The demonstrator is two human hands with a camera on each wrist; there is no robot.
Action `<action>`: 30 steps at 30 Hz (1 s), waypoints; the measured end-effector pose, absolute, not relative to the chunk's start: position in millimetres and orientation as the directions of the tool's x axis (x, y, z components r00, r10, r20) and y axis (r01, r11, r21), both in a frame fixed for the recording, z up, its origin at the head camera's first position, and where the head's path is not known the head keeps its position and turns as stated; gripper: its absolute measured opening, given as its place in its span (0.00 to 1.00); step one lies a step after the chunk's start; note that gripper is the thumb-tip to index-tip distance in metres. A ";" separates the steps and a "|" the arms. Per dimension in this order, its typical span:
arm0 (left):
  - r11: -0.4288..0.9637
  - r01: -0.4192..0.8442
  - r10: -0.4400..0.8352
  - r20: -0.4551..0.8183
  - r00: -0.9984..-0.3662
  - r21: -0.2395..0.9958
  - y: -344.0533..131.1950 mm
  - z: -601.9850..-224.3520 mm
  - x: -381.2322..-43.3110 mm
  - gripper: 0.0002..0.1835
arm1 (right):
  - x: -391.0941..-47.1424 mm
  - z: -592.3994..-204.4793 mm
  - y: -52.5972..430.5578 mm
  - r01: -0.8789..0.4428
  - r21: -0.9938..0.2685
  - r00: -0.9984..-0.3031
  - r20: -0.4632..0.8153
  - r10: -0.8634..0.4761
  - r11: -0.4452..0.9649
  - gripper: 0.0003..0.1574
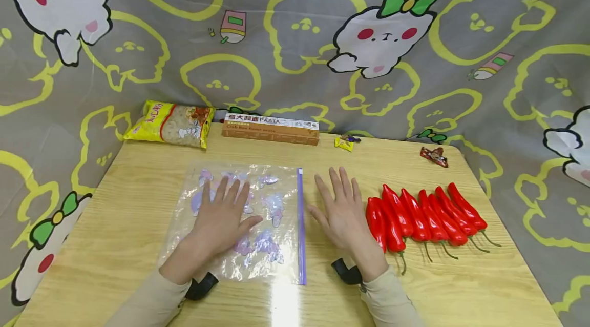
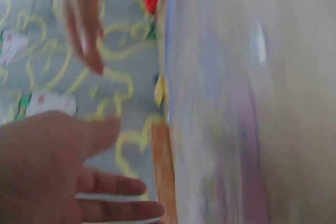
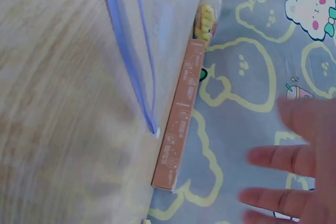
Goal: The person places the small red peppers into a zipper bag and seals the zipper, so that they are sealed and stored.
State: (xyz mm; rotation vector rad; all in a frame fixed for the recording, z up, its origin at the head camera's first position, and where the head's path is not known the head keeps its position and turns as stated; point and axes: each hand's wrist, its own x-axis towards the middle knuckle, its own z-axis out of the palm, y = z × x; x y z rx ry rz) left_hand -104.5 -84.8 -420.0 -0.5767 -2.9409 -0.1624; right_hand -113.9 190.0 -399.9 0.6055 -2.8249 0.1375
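Note:
A clear zip bag (image 1: 286, 234) with pastel cartoon prints lies flat on the wooden table, its purple zip strip (image 1: 301, 224) along the right side. Over the bag, my left hand (image 1: 221, 219) is spread with straight fingers and holds nothing. My right hand (image 1: 343, 214), likewise flat with fingers apart, is between the zip strip and a row of several red peppers (image 1: 433, 219). In the right wrist view, the fingers (image 3: 283, 158) extend beside the table with nothing in them. The left wrist view shows the left hand (image 2: 68, 171) blurred, above the bag.
Along the back edge stand a yellow snack bag (image 1: 172, 124) and a brown and white pasta box (image 1: 270, 128). A small yellow packet (image 1: 343, 143) and a dark red wrapped packet (image 1: 434, 157) lie farther right. Patterned grey cloth (image 1: 295, 35) hangs behind and around the table.

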 end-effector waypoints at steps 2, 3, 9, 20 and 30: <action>0.895 0.428 0.403 0.182 -0.897 0.125 -68.9 -417.0 -103.3 0.28 | -114.2 -396.9 190.7 -0.434 -0.063 -0.858 0.332 -0.391 0.899 0.29; 0.879 0.448 0.418 0.186 -0.889 0.166 -58.9 -415.7 -103.9 0.22 | -114.6 -395.5 191.0 -0.447 -0.074 -0.841 0.375 -0.391 0.891 0.23; 0.819 0.442 0.468 0.020 -0.884 0.365 5.1 -418.2 -113.2 0.16 | -115.5 -391.5 189.9 -0.526 -0.104 -0.740 0.546 -0.394 0.844 0.04; 0.852 0.289 0.399 -0.183 -0.898 0.436 24.1 -432.3 -124.1 0.21 | -113.5 -390.8 182.5 -0.566 -0.112 -0.710 0.569 -0.415 0.816 0.05; 0.607 0.278 0.409 0.007 -0.912 0.745 -7.7 -436.2 -112.7 0.08 | -99.2 -401.0 163.1 -0.548 -0.325 -0.834 0.285 -0.472 0.771 0.11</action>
